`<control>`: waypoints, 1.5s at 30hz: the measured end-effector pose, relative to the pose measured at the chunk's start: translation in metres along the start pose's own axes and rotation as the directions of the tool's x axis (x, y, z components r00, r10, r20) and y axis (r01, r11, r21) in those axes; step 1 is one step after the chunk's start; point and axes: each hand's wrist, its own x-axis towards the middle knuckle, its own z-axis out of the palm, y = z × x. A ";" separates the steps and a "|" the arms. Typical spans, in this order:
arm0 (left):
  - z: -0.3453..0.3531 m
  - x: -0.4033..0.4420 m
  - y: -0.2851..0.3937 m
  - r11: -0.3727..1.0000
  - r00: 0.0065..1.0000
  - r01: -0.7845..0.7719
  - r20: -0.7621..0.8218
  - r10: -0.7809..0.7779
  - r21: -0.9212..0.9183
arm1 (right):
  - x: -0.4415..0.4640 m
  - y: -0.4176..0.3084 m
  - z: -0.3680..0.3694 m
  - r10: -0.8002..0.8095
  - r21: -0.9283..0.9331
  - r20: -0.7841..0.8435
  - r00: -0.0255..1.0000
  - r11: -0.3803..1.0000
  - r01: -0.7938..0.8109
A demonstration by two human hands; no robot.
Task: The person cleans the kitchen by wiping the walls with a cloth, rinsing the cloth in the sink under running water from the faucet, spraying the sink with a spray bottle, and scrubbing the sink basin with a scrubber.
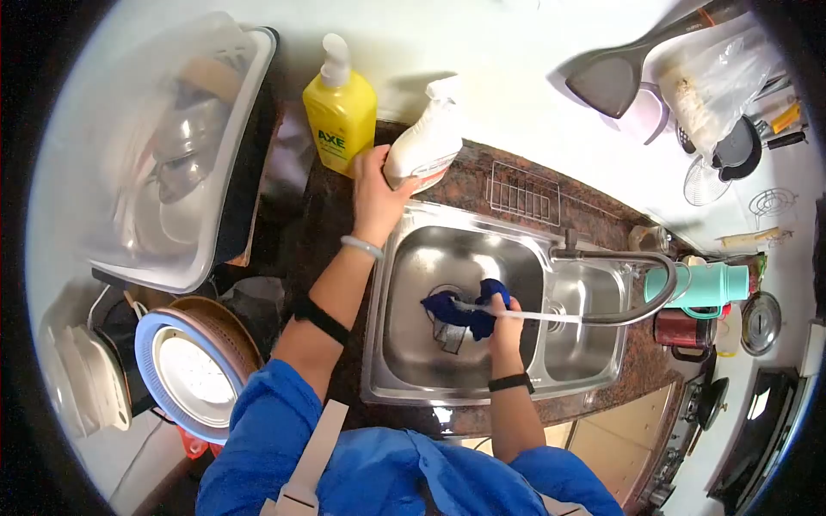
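Observation:
My left hand is wrapped round the lower part of a white spray bottle, which leans to the right at the back of the counter. Just left of it stands a yellow pump bottle labelled AXE. Over the large sink basin, my right hand grips a dark blue cloth. A stream of water from the curved tap runs across onto the cloth and hand. Below the cloth, a grey-and-white piece shows near the drain; I cannot tell what it is.
A smaller basin adjoins on the right. Behind the sink lies a wire rack. A turquoise flask stands far right. Utensils, including a black spatula, hang on the wall. A lidded dish box and stacked baskets are left.

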 end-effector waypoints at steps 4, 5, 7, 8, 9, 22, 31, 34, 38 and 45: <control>-0.031 0.006 0.005 0.963 0.808 -0.107 -0.543 0.230 0.249 | -0.022 -0.023 0.020 0.029 0.102 0.119 0.992 0.994 -0.042; -0.038 0.025 0.004 0.960 0.756 -0.081 -0.611 0.234 0.267 | -0.023 -0.023 0.023 0.057 0.128 0.126 0.990 0.989 -0.073; -0.043 0.058 -0.007 0.988 0.821 -0.117 -0.549 0.156 0.105 | -0.024 -0.024 0.045 0.000 -0.102 0.190 0.982 0.995 0.019; -0.049 0.058 -0.014 0.991 0.850 -0.129 -0.512 0.123 0.024 | -0.031 -0.029 0.057 0.083 -0.076 0.236 0.968 0.995 -0.067; -0.056 0.058 -0.013 0.990 0.876 -0.132 -0.473 0.089 -0.058 | -0.051 -0.050 0.080 0.165 -0.055 0.283 0.945 0.986 -0.156; -0.133 -0.249 0.045 0.978 0.967 0.190 -0.155 -0.202 -0.085 | -0.022 -0.114 0.388 -0.547 -0.414 0.606 0.577 0.402 0.816; -0.139 -0.190 0.074 0.945 0.896 0.124 -0.375 -0.237 -0.302 | -0.096 -0.022 0.267 -0.476 0.064 0.875 0.089 0.296 0.953; -0.137 -0.221 0.074 0.954 0.957 0.126 -0.221 -0.189 -0.272 | -0.087 -0.031 0.240 -0.422 -0.006 0.865 0.273 0.535 0.845; -0.149 -0.256 0.079 0.863 0.931 0.274 -0.109 -0.349 -0.425 | -0.063 -0.096 0.308 -0.694 -0.252 0.640 0.329 0.214 0.944; -0.171 -0.259 0.065 0.988 0.983 0.108 -0.162 -0.088 0.115 | -0.050 -0.077 0.382 -0.462 -0.536 0.752 0.469 -0.014 0.844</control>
